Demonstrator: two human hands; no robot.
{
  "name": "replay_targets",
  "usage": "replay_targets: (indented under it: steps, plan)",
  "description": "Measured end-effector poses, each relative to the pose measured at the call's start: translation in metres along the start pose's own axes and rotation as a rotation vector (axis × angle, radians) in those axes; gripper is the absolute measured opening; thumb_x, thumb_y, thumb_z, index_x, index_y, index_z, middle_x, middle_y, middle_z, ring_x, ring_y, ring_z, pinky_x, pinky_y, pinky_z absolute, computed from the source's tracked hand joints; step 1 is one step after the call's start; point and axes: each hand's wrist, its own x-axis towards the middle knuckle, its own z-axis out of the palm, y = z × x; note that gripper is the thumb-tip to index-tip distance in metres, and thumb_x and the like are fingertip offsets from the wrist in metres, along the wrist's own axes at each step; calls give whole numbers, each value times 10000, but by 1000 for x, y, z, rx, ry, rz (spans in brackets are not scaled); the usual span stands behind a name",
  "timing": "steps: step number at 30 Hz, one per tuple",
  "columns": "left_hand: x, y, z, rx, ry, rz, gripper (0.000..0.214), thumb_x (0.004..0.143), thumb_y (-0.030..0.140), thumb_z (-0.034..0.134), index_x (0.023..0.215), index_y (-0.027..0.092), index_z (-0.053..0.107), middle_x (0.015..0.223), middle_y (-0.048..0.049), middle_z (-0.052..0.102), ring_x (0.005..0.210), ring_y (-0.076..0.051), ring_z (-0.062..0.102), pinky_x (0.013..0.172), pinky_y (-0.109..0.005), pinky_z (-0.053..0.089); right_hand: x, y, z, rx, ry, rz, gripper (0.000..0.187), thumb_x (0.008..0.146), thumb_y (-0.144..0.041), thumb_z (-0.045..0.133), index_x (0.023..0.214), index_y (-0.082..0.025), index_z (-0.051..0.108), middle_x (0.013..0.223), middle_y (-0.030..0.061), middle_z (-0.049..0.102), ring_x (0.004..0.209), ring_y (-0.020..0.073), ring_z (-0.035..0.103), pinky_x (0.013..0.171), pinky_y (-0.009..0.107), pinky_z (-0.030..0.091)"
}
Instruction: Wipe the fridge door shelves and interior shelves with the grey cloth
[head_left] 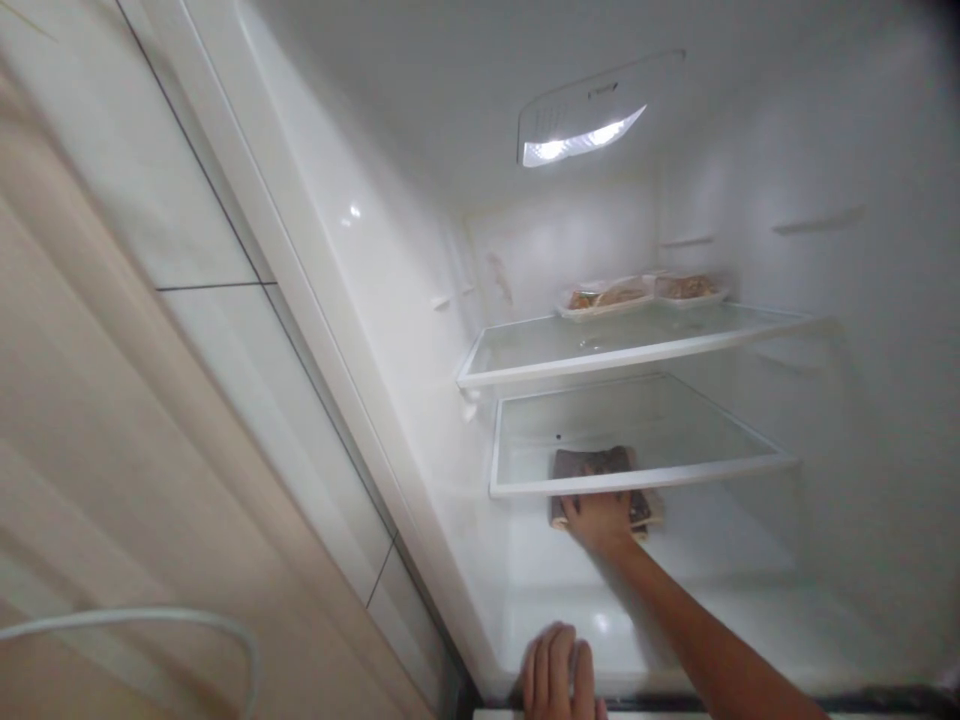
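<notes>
Inside an open fridge, my right hand (601, 520) reaches in under the lower glass shelf (712, 430). It presses on a dark brown folded cloth (592, 462) with pale edges, which lies on the fridge floor (720, 530). Part of the cloth and the fingertips show only through the glass. My left hand (556, 672) rests at the front edge of the fridge, its fingers stretched out over the rim and nothing visible in them.
On the upper glass shelf (637, 335) sit two wrapped food trays (609, 296). A lit lamp (581, 138) is set in the ceiling. White walls enclose the shelves. At left are a tiled wall (217, 230), a beige panel (135, 400) and a white cable (150, 615).
</notes>
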Motion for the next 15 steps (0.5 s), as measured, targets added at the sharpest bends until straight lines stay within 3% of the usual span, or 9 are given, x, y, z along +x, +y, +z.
replay_targets:
  steps: [5,10,12,15]
  plan:
    - [0,6,3,32,31,-77,341,867,203,367,961,234,693,924,-114,754,962,-265,697,870,-450,542,-17,-72,16,111,-105,-152,600,944,-509,398,1445,-212,542,1530,155,516,1395,416,426,1173,681,120]
    - [-2,3,0,54,-5,-33,337,831,198,415,1004,229,702,941,-107,759,936,-268,701,833,-444,564,-41,-89,8,141,-142,-251,613,973,-431,306,1499,-163,469,1599,148,426,1479,393,295,1201,670,6]
    - [-5,-2,0,73,-18,-3,321,825,195,428,989,230,702,945,-104,758,938,-267,703,834,-436,572,-50,-89,-3,130,-155,-351,610,970,-385,290,1471,-102,493,1598,187,411,1480,371,296,1216,627,65]
    - [-13,-9,0,137,-8,68,262,812,187,449,911,228,688,910,-111,756,924,-275,711,819,-430,589,-66,-92,-23,112,-192,-418,573,909,-344,374,1341,-43,601,1455,254,543,1367,380,432,1163,557,267]
